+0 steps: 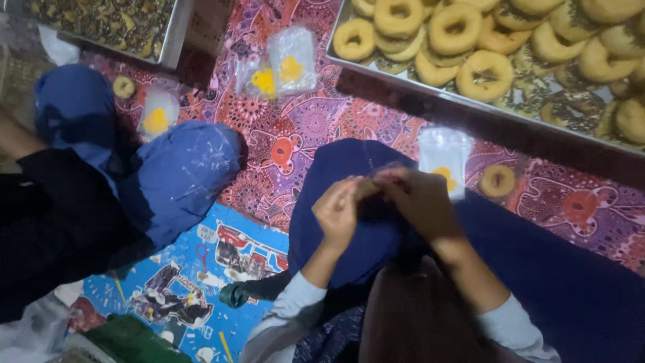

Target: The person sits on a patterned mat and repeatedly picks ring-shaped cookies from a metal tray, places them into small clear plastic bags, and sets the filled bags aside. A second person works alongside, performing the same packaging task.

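So a small clear plastic bag point(376, 173) is being pinched between the left hand point(338, 212) and the right hand point(416, 202), just above a dark blue lap. It's blurry there, so the bag is only barely made out, and whether anything sits inside can't be told. Both hands are clenched around its top edge, fingertips point(366, 183) meeting in the middle, so the bag is held right inside the grip rather than beside it.

Handling-wise, thin film like that is probably feather-light, limp and a bit slippery, so it's best taken at the mouth with a fingertip pinch, not squeezed in the body.

Just past the right hand, another clear bag with a yellow print point(445, 158) is laid on the patterned cloth point(322, 121), with a loose ring-shaped doughnut point(498, 180) near it. A metal tray point(403, 84) stacked with more doughnuts is set further up. Two more bags point(279, 67) are seen well apart, and another person in blue point(168, 175) is seated at the left.
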